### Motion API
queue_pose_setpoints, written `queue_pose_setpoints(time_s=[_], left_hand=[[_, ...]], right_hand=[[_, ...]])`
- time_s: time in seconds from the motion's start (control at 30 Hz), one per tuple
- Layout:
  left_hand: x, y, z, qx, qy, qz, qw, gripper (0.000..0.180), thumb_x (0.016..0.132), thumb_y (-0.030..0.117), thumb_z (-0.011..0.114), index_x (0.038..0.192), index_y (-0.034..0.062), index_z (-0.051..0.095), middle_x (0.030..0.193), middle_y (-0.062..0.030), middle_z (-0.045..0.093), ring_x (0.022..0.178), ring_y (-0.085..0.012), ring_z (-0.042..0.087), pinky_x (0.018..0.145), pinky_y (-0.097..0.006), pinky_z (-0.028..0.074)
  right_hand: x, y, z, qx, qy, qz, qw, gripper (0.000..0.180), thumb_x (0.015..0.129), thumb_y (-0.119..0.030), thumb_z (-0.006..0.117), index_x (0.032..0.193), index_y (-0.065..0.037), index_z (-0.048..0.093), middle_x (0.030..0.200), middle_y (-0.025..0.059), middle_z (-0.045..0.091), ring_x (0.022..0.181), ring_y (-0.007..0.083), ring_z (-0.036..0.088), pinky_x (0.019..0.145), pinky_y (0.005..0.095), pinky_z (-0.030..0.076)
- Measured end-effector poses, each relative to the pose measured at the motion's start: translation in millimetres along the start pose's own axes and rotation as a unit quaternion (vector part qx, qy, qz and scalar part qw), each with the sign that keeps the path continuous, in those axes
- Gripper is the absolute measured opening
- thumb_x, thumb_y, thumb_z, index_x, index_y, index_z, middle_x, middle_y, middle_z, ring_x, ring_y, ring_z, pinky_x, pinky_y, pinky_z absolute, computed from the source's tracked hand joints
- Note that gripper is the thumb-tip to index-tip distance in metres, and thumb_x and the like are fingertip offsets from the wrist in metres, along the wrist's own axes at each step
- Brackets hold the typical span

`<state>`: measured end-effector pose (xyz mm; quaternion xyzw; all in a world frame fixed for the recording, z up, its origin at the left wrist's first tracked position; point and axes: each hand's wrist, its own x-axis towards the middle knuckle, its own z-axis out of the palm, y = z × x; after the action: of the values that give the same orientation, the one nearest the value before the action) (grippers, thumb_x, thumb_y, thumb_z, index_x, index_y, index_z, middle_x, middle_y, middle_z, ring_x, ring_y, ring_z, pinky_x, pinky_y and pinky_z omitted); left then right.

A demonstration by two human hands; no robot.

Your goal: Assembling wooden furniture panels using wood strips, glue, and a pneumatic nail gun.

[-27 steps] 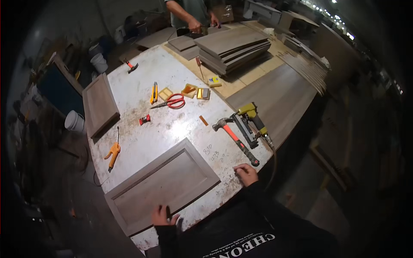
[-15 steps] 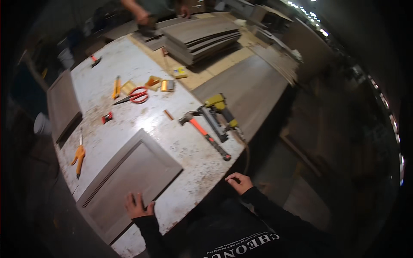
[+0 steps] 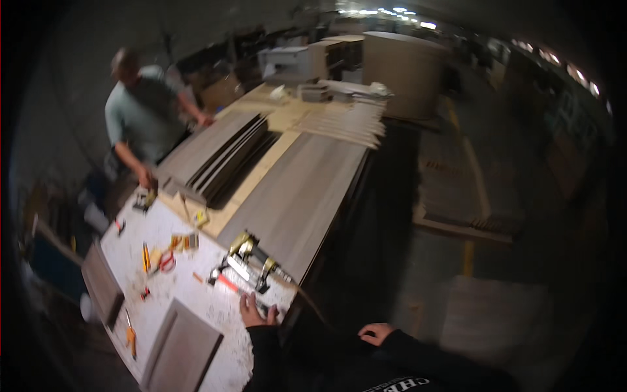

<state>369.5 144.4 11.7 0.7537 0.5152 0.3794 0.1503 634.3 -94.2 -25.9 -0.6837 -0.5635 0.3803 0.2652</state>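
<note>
My left hand [image 3: 257, 312] is over the near right edge of the white worktable, fingers spread, at the handle end of a claw hammer [image 3: 228, 282]. Whether it touches the handle cannot be made out. Just beyond the hammer lies a yellow-green nail gun [image 3: 244, 247] with a hose. My right hand [image 3: 376, 333] hangs off the table to the right, fingers curled in, with nothing visible in it. A framed grey-brown wood panel [image 3: 179, 356] lies on the table, left of my left hand.
Red-handled scissors [image 3: 168, 262], a yellow cutter knife [image 3: 145, 257] and an orange-handled tool [image 3: 131, 341] lie on the worktable [image 3: 215, 258]. Beyond are stacked boards [image 3: 215, 153] and a long panel [image 3: 297, 189]. A co-worker [image 3: 144, 111] stands at the far left, hands by the stack.
My left hand has left the framed panel and moved right to the hammer's handle. The view has swung up and to the right, bringing the co-worker's whole upper body into sight.
</note>
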Motion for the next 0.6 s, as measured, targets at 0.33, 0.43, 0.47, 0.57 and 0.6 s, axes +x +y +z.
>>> queue_pose_setpoints(time_s=[0.33, 0.43, 0.47, 0.57, 0.6], left_hand=[[138, -91, 159, -0.008, 0.025, -0.283, 0.959, 0.073, 0.065, 0.030, 0.068, 0.130, 0.0187, 0.038, 0.136, -0.0177, 0.027, 0.121, -0.0325, 0.033, 0.098, -0.039, 0.031], [135, -50, 179, -0.064, 0.056, -0.365, 0.927, 0.061, 0.069, 0.023, 0.066, 0.125, 0.0249, 0.044, 0.141, -0.0105, 0.020, 0.128, -0.0263, 0.024, 0.099, -0.047, 0.026], [131, -21, 170, 0.201, -0.048, -0.317, 0.926, 0.058, 0.070, 0.022, 0.065, 0.123, 0.0272, 0.045, 0.142, -0.0081, 0.018, 0.130, -0.0248, 0.021, 0.099, -0.051, 0.025], [114, -42, 147, 0.373, -0.010, -0.270, 0.888, 0.052, 0.068, 0.016, 0.066, 0.117, 0.0261, 0.051, 0.143, -0.0062, 0.017, 0.131, -0.0308, 0.016, 0.100, -0.056, 0.018], [111, -44, 139, 0.394, -0.011, -0.273, 0.878, 0.051, 0.067, 0.015, 0.066, 0.115, 0.0249, 0.052, 0.142, -0.0075, 0.018, 0.131, -0.0327, 0.015, 0.100, -0.056, 0.018]], right_hand=[[-169, 123, -123, 0.086, 0.380, 0.231, 0.891, 0.018, 0.076, -0.016, 0.062, 0.090, -0.004, 0.062, 0.082, 0.0087, 0.063, 0.076, 0.0154, 0.060, 0.071, 0.0264, 0.047], [-194, 159, -120, 0.123, 0.383, 0.336, 0.852, 0.019, 0.077, -0.021, 0.061, 0.089, -0.006, 0.063, 0.083, 0.0065, 0.064, 0.079, 0.0165, 0.061, 0.073, 0.0276, 0.047], [-193, 173, -113, 0.119, 0.385, 0.343, 0.848, 0.019, 0.077, -0.021, 0.061, 0.089, -0.006, 0.063, 0.083, 0.0065, 0.064, 0.079, 0.0165, 0.061, 0.073, 0.0276, 0.047], [-145, 174, -130, 0.170, 0.307, 0.273, 0.896, 0.019, 0.077, -0.021, 0.061, 0.090, -0.007, 0.063, 0.083, 0.0067, 0.064, 0.079, 0.0158, 0.061, 0.075, 0.0263, 0.046], [-123, 154, -142, 0.158, 0.275, 0.284, 0.905, 0.019, 0.077, -0.021, 0.061, 0.090, -0.008, 0.064, 0.083, 0.0067, 0.064, 0.079, 0.0155, 0.060, 0.075, 0.0259, 0.046]])
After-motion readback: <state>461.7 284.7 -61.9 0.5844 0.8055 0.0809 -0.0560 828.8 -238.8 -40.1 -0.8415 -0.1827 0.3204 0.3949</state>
